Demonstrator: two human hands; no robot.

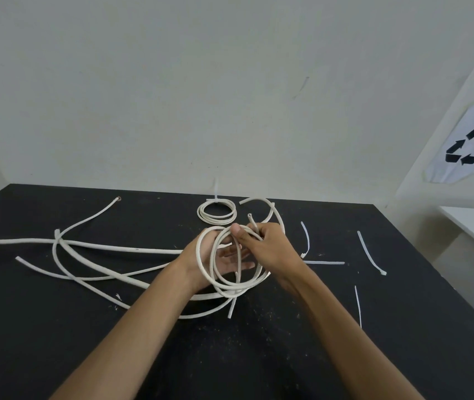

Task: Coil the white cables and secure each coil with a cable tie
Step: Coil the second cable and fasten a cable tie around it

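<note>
The half-wound coil (231,262) was held above the counter (331,356), draped over the flat, released left hand (224,259) and pinched at the top by the right hand (264,245). Loops could spring apart if that pinch slackened before a cable tie (370,252) was fetched.

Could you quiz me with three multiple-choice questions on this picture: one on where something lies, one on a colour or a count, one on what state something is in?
1. Where does the small finished coil of white cable lie?
A. at the table's far edge, by the wall
B. at the near edge
C. on the floor

2. What colour is the flat table top?
A. white
B. black
C. green

3. What is the right hand doing?
A. resting flat on the table
B. hanging idle
C. pinching the loose coil of white cable at its top

Answers: 1 A, it sits beyond both hands near the wall; 2 B, the surface is dark black; 3 C, thumb and fingers close on the loops, which ring the left hand.
</note>
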